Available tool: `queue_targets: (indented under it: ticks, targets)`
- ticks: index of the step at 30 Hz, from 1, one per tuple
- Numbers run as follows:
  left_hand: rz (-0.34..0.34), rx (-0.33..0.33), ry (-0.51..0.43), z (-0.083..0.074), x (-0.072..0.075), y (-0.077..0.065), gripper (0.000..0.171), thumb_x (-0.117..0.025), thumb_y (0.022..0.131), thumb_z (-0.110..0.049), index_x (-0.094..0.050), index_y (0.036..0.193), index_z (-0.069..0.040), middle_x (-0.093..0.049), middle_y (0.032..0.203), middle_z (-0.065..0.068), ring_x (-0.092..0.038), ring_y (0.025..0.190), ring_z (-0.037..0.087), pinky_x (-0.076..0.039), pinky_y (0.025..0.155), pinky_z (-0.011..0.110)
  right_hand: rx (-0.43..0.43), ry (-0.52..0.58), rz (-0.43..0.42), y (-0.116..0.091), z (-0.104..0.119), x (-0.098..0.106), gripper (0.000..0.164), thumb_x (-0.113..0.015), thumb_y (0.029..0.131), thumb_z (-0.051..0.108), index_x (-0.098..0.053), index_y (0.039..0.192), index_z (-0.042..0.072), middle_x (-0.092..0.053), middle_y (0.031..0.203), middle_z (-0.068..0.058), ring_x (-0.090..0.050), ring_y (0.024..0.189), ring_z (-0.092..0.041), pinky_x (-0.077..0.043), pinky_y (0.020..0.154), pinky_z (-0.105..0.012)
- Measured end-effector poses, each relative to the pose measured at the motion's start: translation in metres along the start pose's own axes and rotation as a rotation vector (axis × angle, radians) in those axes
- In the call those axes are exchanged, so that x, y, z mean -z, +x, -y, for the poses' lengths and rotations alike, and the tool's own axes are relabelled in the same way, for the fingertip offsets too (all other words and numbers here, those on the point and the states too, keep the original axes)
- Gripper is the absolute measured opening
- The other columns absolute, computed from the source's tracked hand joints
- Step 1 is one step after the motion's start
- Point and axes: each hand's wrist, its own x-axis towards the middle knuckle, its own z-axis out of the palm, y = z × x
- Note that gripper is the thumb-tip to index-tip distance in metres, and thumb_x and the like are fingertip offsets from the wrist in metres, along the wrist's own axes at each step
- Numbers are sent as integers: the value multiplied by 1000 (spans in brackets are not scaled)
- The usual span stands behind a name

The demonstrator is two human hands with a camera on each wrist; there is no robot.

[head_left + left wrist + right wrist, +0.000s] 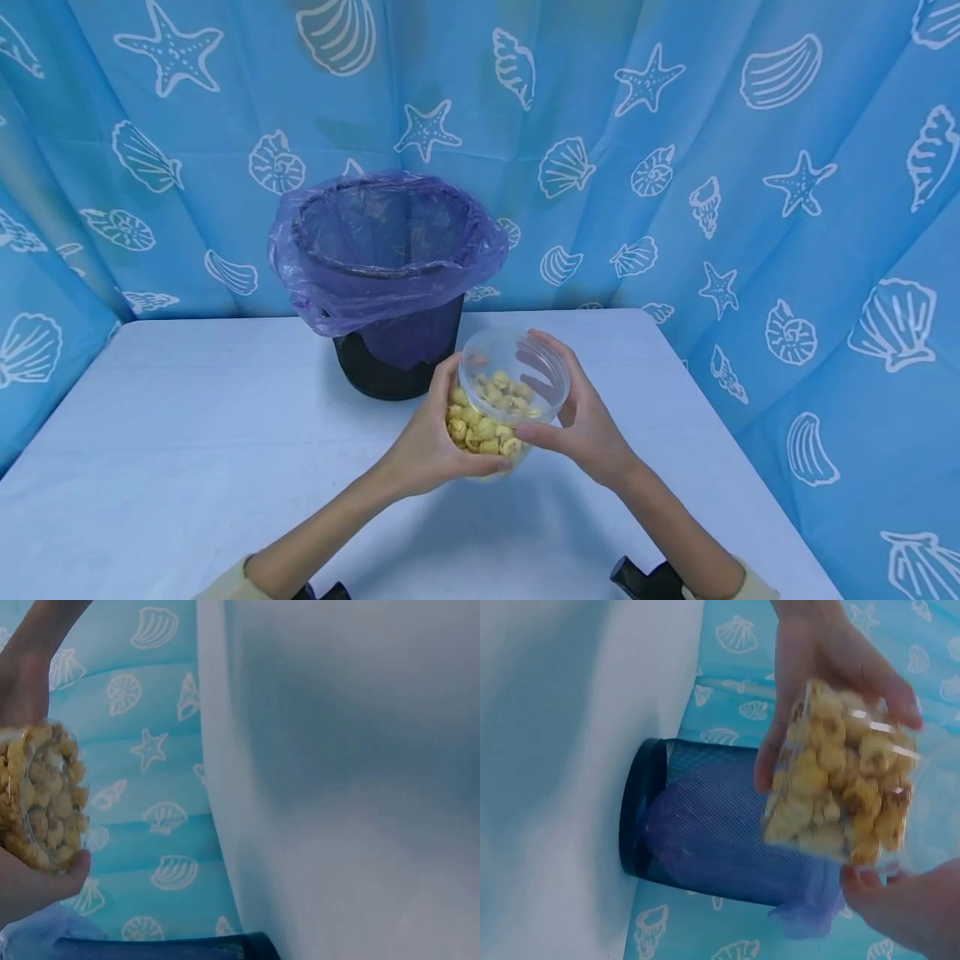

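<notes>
A clear plastic jar (489, 421) of yellow popcorn is held tilted above the table, just in front of the bin. My left hand (429, 443) grips its lower body from the left, thumb across the near side. On the other side, my right hand (581, 421) grips the jar near its rounded upper rim. Whether a clear lid covers the top cannot be told. The right wrist view shows popcorn (844, 776) packed against the wall, with left-hand fingers around the base and right-hand fingertips at the rim.
A black mesh wastebasket (393, 358) lined with a purple plastic bag (390, 296) stands at the table's back edge, left of the jar. The white-covered table (187, 467) meets a blue seashell-patterned curtain (600, 217) behind and at the right.
</notes>
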Motion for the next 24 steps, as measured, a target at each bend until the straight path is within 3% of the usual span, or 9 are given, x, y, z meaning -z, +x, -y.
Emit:
queue_targets:
  ticks: [5, 8, 10, 17, 24]
  targets:
    - [76, -24, -39, 14, 4, 2, 106, -83, 63, -5, -14, 142, -21, -33, 134, 7, -42, 114, 22, -42, 92, 36, 43, 88, 131, 0, 0, 10, 88, -71, 79, 34, -18, 145, 13, -24, 145, -13, -25, 131, -31, -28, 101, -53]
    - [120, -39, -56, 25, 5, 4, 108, -84, 62, -7, -15, 142, -28, -35, 132, 4, -44, 113, 20, -42, 92, 37, 62, 145, 162, 2, 1, 13, 85, -69, 80, 33, -18, 145, 11, -23, 146, -15, -24, 132, -30, -28, 102, -49]
    - [140, -43, -67, 29, 5, 4, 108, -85, 62, -9, -15, 141, -31, -36, 131, 3, -45, 113, 19, -41, 93, 38, 78, 167, 154, 3, 2, 15, 84, -67, 82, 33, -18, 145, 9, -21, 146, -17, -24, 132, -31, -30, 102, -46]
    - [128, -35, -19, 2, 11, -7, 105, -81, 64, 1, -13, 142, -17, -25, 143, 8, -36, 125, 25, -37, 98, 35, 80, 178, 70, 5, -1, 30, 79, -64, 83, 30, -19, 144, 8, -20, 147, -17, -21, 132, -35, -38, 97, -38]
    - [73, -46, 3, 21, 29, -16, 109, -83, 63, -4, -12, 143, -23, -26, 144, 1, -34, 127, 24, -38, 97, 36, 3, 90, -27, 1, -24, 50, 75, -61, 84, 17, -17, 144, 9, -22, 147, -13, -26, 131, -33, -40, 95, -36]
